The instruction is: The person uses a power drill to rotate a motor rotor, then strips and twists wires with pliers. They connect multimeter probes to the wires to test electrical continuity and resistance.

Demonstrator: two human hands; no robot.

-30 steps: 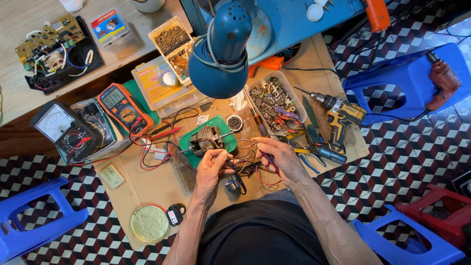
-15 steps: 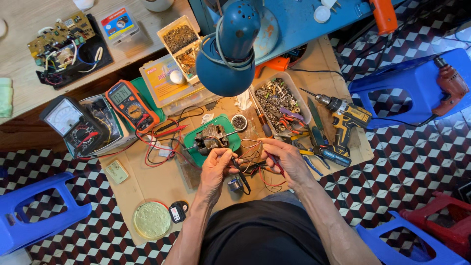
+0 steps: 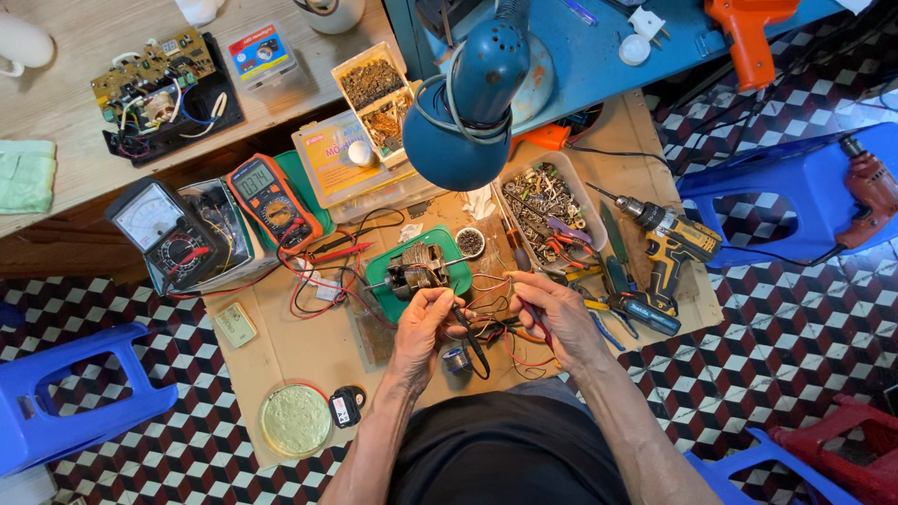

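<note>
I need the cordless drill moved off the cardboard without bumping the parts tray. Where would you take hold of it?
Probably by the handle of the cordless drill, reaching in from the right, the floor side. It lies flat with its bit pointing left toward the parts tray, and the handle juts down toward the pliers, clear of the tray.

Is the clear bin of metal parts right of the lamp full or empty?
Full: the bin is heaped with metal bits and small tools.

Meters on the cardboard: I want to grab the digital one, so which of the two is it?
The orange-cased meter, lying right of the black one, has a number display. The black meter beside it has a white needle dial instead.
</note>
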